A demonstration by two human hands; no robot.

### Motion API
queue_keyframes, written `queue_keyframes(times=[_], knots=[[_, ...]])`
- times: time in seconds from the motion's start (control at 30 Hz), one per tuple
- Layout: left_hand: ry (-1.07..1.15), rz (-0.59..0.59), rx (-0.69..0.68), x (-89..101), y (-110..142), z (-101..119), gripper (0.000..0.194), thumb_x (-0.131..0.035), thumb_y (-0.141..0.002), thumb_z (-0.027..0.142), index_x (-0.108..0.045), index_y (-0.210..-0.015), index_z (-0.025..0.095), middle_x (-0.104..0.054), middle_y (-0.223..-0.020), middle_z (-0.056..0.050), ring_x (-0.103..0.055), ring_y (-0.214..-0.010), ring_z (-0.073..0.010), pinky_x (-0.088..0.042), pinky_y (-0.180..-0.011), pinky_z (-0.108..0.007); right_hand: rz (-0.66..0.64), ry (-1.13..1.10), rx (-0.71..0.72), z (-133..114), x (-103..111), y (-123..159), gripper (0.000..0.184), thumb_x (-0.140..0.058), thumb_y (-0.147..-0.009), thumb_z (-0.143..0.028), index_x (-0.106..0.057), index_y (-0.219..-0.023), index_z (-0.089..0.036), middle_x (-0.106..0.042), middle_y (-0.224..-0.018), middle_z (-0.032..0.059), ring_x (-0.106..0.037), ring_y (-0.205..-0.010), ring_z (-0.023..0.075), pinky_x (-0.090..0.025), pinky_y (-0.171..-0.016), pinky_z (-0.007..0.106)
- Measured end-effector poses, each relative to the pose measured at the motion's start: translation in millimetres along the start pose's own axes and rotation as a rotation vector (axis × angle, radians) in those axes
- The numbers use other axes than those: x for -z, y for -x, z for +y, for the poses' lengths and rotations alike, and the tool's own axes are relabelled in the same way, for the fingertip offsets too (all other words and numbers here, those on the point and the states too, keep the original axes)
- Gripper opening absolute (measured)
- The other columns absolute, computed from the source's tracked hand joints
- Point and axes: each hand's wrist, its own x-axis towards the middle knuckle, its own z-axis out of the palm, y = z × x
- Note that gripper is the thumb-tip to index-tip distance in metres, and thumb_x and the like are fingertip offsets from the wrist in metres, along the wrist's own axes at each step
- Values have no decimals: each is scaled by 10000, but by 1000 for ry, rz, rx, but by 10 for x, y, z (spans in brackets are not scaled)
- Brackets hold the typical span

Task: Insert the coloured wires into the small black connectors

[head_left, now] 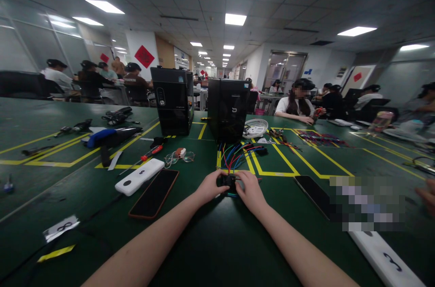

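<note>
Apparently the hands (230, 189), fingers curled, pinch a dark block (228, 181) whose details their fingers partly hide.

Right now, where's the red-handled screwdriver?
Head view, left side: the screwdriver lies on the green table, just beyond the white bar marked 8, left of the glasses.

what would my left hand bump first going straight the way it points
The left hand would meet the black part at its fingers, then probably the right hand; depth is unclear.
</note>
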Motion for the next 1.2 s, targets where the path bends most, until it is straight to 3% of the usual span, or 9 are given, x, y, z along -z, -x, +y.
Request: queue_keyframes(times=[0.17,0.8,1.03,1.1,1.2], knots=[[-101,-48,5,16,4,18,384,-711,-673,240,-604,-1034,168,-638,-1042,-70,-571,-979,-239,-427,-885,-345,-67,7,-59,108,-77,-2,140,-469,-815,-137,-594,-860,-183,-600,-887,60,-524,-890,199,-390,-807,352],[-191,-72,44,30,3,82,410,-714,-678,247,-612,-1067,165,-631,-1083,-88,-547,-1035,-264,-409,-918,-368,-53,-76,-155,28,-114,-12,153,-410,-833,-121,-547,-803,-182,-560,-847,50,-512,-845,185,-406,-796,331],[-201,-41,70,51,-8,11,395,-706,-679,269,-623,-1052,170,-646,-1028,-72,-560,-988,-255,-428,-876,-358,113,-123,-200,75,-17,-51,148,-377,-850,-154,-521,-832,-186,-538,-860,65,-510,-852,195,-426,-794,350],[-201,-9,67,43,-11,-23,389,-700,-683,266,-621,-1051,169,-646,-1025,-72,-562,-981,-249,-427,-875,-350,95,-129,-168,88,-2,-50,144,-386,-851,-162,-527,-836,-189,-540,-852,63,-512,-848,196,-428,-792,357],[-209,44,59,23,-13,-57,377,-693,-691,258,-616,-1048,162,-647,-1010,-76,-566,-961,-244,-430,-862,-345,-31,-130,-63,27,-8,-28,145,-414,-850,-165,-557,-849,-189,-556,-866,61,-514,-864,192,-427,-800,352]])
